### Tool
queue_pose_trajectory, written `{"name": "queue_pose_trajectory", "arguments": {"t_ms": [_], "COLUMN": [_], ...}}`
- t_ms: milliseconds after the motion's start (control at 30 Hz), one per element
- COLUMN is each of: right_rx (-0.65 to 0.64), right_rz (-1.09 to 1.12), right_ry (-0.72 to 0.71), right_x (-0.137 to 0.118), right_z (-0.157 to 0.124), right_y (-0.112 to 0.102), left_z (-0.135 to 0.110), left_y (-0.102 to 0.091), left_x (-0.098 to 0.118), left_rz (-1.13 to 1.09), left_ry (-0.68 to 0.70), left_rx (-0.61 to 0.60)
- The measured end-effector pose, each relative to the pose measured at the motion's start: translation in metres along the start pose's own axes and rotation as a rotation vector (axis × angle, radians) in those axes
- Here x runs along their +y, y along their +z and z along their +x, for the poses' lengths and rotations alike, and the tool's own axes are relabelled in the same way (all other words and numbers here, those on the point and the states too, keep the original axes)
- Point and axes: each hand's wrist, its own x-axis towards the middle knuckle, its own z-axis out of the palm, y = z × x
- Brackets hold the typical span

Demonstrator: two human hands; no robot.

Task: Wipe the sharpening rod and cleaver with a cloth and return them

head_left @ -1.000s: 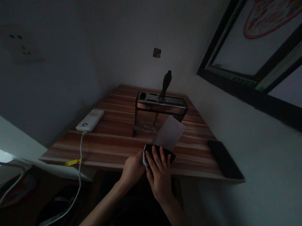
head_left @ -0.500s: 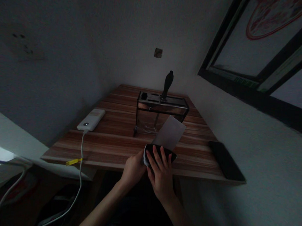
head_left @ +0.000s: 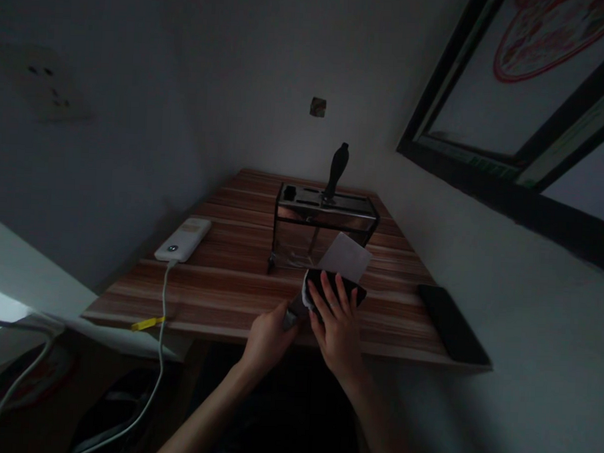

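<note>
My left hand is closed around the handle of a kitchen cleaver, whose broad pale blade points away from me over the table. Across the blade lies a folded black cloth with a whitish edge. My right hand grips this cloth against the blade, its fingers spread over the top; the thumb is partly visible. The cloth covers the middle of the blade. Just beyond the blade's tip stands a clear-sided knife block with a metal top, and a tool with a black handle sticks up from it.
On the wood-grain table, a white power bank with a white cable lies left. A yellow strip is at the front edge. A black phone lies right. Walls close in the back and sides.
My right hand and the black cloth have slid forward along the blade, away from my left hand. More of the blade near the handle now shows, less toward the tip.
</note>
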Motion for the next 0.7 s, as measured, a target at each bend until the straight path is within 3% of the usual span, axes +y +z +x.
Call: {"name": "queue_pose_trajectory", "arguments": {"t_ms": [700], "right_rx": [0.137], "right_rz": [-0.008], "right_ry": [0.073], "right_x": [0.052], "right_z": [0.061], "right_y": [-0.015], "left_z": [0.001], "left_y": [0.002], "left_x": [-0.002], "left_rz": [0.051], "left_ry": [0.001], "left_rx": [-0.002]}}
